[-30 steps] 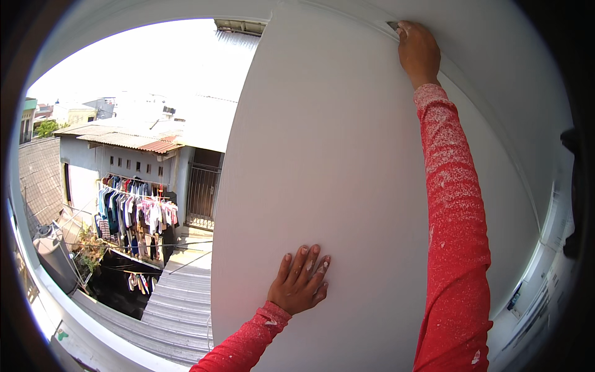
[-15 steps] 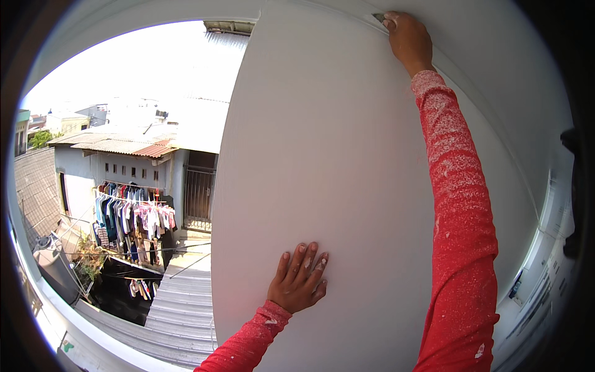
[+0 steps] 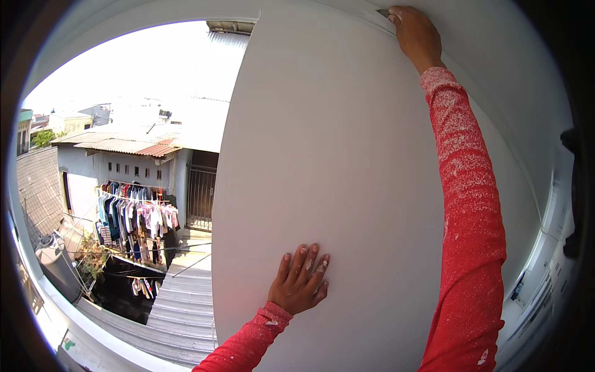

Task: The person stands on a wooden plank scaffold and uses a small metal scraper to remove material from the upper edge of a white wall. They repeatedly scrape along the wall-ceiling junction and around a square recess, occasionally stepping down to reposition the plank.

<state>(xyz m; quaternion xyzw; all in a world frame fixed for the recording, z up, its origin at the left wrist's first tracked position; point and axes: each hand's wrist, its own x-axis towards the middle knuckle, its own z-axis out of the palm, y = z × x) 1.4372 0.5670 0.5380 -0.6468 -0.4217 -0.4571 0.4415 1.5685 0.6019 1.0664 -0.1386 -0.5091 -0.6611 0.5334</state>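
My right hand (image 3: 418, 36) is raised to the top of the white wall (image 3: 334, 142), closed around a small putty knife (image 3: 383, 13). Only part of its grey metal blade shows; the handle is hidden in my fingers. The blade lies at the seam where the wall meets the white ceiling (image 3: 496, 62). Lower down, my left hand (image 3: 300, 280) rests flat on the wall, fingers spread, with white smears on the fingertips. Both red sleeves are speckled with white dust, the right one most heavily.
Left of the wall is a wide opening with a white ledge (image 3: 93, 335) along its lower edge. Outside are a corrugated metal roof (image 3: 181, 307), hanging clothes (image 3: 133, 217), a water tank (image 3: 59, 263) and a house with a barred door (image 3: 201, 195).
My right hand has slid slightly to the right along the top seam with the putty knife, and the forearm has shifted right too. My left hand stays in place on the wall.
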